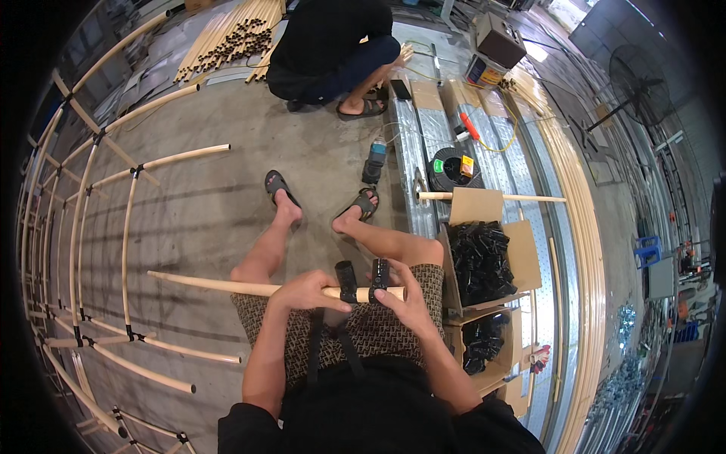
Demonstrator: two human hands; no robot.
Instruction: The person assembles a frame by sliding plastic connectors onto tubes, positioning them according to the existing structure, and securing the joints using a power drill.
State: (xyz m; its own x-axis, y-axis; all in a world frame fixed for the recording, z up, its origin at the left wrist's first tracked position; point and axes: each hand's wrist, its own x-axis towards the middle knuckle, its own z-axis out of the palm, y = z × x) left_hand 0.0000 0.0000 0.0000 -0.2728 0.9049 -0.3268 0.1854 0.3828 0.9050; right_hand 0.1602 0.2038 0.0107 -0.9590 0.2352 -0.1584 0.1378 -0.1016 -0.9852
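A long beige pipe (212,284) lies crosswise above my lap, its far end reaching out to the left. My left hand (306,291) is closed round it, left of two black pipe joints. The first black joint (345,280) sits on the pipe just beside my left fingers, its short arm pointing away from me. A second black joint (380,274) stands near the pipe's right end, gripped between the thumb and fingers of my right hand (407,303). How tightly each joint fits round the pipe cannot be made out.
Right of my knee, two cardboard boxes (522,253) hold black joints. Behind them are a black coil (454,168), an orange-handled tool (470,125) and metal profiles (416,129). A pipe frame (92,181) rises at left. Ahead, another person (333,53) squats; a cordless drill (374,160) stands nearer.
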